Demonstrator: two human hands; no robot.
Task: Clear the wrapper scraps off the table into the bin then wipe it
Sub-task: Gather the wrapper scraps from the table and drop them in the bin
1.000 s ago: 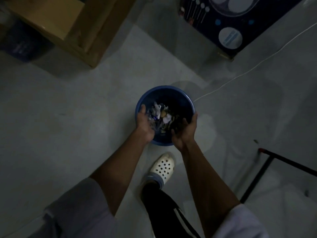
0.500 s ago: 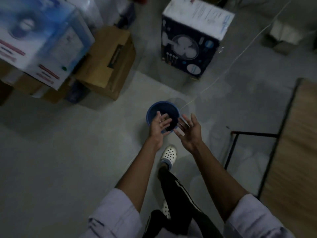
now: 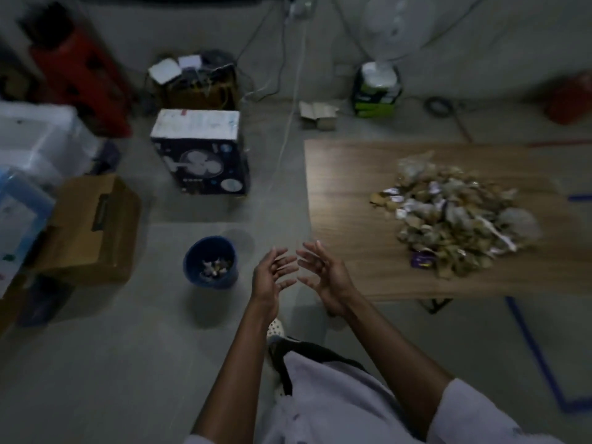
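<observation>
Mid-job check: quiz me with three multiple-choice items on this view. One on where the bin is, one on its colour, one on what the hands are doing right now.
1. Where does the bin stand relative to the wooden table?
A. on it
B. on the floor, to its left in the view
C. under it

2. What colour is the bin?
A. red
B. blue
C. white

3. How are the left hand and right hand?
A. both open, holding nothing
B. both gripping the bin
C. left pinching a scrap

Answers:
1 B: the bin sits on the floor, apart from the table's left edge.
2 B: its wall is dark blue.
3 A: the fingers are spread, the palms face each other, and nothing lies between them.
</observation>
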